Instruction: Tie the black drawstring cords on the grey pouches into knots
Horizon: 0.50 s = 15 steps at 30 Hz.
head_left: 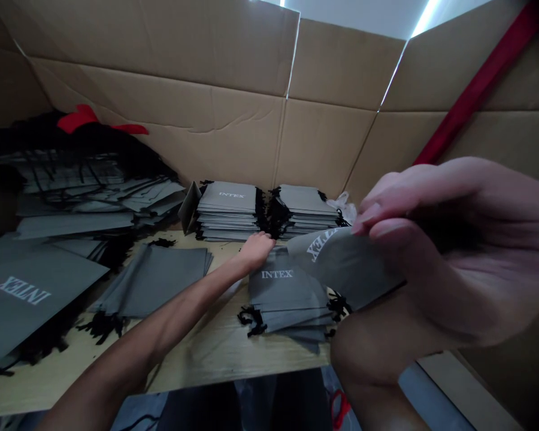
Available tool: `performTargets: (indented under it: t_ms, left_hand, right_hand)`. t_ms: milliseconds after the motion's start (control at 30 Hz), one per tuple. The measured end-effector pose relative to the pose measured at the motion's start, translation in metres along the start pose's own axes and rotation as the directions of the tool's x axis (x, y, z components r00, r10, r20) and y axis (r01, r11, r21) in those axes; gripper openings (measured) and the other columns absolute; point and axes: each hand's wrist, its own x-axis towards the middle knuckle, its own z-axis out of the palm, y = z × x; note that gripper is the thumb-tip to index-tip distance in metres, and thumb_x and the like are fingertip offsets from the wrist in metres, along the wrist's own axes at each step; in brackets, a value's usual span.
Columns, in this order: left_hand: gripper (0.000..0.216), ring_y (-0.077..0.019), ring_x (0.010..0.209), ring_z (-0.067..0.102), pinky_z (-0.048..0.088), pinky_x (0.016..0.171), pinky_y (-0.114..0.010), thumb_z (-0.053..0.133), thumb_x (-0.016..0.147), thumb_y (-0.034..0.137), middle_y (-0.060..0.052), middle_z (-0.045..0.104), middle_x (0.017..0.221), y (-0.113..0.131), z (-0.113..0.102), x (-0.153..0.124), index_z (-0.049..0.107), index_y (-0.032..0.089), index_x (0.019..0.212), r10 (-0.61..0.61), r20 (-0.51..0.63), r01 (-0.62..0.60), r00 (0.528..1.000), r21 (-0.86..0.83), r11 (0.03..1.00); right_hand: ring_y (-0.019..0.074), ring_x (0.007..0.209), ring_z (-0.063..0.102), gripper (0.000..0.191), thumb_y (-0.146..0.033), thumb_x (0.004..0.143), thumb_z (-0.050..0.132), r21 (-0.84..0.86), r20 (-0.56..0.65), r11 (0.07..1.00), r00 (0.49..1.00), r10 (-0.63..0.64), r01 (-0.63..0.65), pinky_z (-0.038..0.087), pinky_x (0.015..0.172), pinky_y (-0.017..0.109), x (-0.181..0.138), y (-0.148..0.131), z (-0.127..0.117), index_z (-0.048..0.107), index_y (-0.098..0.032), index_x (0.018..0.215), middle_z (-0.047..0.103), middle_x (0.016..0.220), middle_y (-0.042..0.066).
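My right hand (449,251), very near the camera, pinches the edge of a grey drawstring bag (368,263) between thumb and fingers. This bag is lifted and bent, with part of its white INTEX print showing. Below and left of it lies a loose pile of grey INTEX drawstring bags (287,299), black cord ends sticking out at the sides. At the far left corner of that pile is my left hand (257,250), its fingers curled closed. What those fingers hold, if anything, is hidden.
Two neat bag stacks, left (229,209) and right (303,206), stand against the cardboard wall (170,108). A smaller pile (157,281) lies left of my forearm. Heaped bags (85,197) and another INTEX bag (31,299) fill the table's left side.
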Motion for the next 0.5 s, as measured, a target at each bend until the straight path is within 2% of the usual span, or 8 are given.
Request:
performTargets:
  t_ms: [67,167,267,367,433,500]
  left_hand:
    - [0.037,-0.0284,0.120,0.074,0.067,0.104,-0.049,0.077,0.110,0.040,-0.013,0.072,0.137,0.001,-0.002,0.001,0.071,0.015,0.137,-0.039,0.030,0.038,0.999,0.034,0.999]
    - [0.036,-0.0281,0.120,0.074,0.067,0.104,-0.049,0.077,0.110,0.040,-0.013,0.073,0.136,0.003,-0.012,-0.002,0.072,0.016,0.136,-0.070,0.028,0.068,0.997,0.063,0.996]
    - [0.034,-0.0276,0.118,0.075,0.067,0.104,-0.049,0.077,0.110,0.041,-0.012,0.074,0.133,-0.001,-0.030,-0.008,0.073,0.015,0.132,-0.084,-0.024,0.085,0.996,0.072,0.994]
    - [0.029,-0.0252,0.110,0.075,0.067,0.100,-0.046,0.077,0.110,0.040,-0.010,0.075,0.122,-0.010,-0.049,-0.017,0.074,0.015,0.122,-0.051,-0.086,0.056,0.995,0.049,0.997]
    - [0.019,-0.0213,0.097,0.074,0.065,0.091,-0.039,0.078,0.108,0.032,-0.006,0.075,0.107,-0.016,-0.062,-0.023,0.074,0.014,0.113,0.006,-0.120,-0.005,0.993,0.015,1.000]
    - [0.008,-0.0180,0.083,0.068,0.059,0.080,-0.032,0.074,0.100,0.014,-0.002,0.072,0.094,-0.019,-0.076,-0.029,0.073,0.015,0.108,0.081,-0.166,-0.086,0.983,-0.019,0.996]
  right_hand:
    - [0.0247,0.069,0.071,0.010,-0.032,0.094,0.087,-0.009,0.038,1.000,0.999,0.005,-0.005,0.046,0.050,0.041,0.002,0.002,-0.005,0.081,-0.031,0.086,0.079,0.087,0.006]
    - [0.0247,0.064,0.070,0.009,-0.031,0.091,0.090,0.012,0.102,0.994,0.989,-0.109,0.109,0.044,0.048,0.041,0.004,0.005,-0.011,0.082,-0.031,0.087,0.079,0.081,0.006]
    - [0.0249,0.068,0.071,0.009,-0.035,0.094,0.088,-0.060,0.076,0.998,0.997,-0.023,0.028,0.045,0.049,0.041,0.005,0.007,-0.016,0.082,-0.034,0.088,0.079,0.084,0.005]
    - [0.0271,0.072,0.072,0.011,-0.040,0.093,0.088,-0.068,0.061,0.995,0.995,-0.074,0.078,0.047,0.050,0.043,0.001,0.006,-0.016,0.082,-0.034,0.086,0.078,0.082,0.006]
    - [0.0275,0.071,0.071,0.011,-0.040,0.093,0.088,-0.069,0.054,0.994,0.996,-0.078,0.081,0.045,0.049,0.043,-0.001,0.003,-0.014,0.082,-0.034,0.086,0.078,0.082,0.006]
    - [0.0267,0.071,0.072,0.010,-0.037,0.095,0.087,-0.070,0.073,0.996,0.996,-0.053,0.058,0.047,0.051,0.043,-0.001,-0.001,-0.011,0.081,-0.034,0.088,0.078,0.085,0.006]
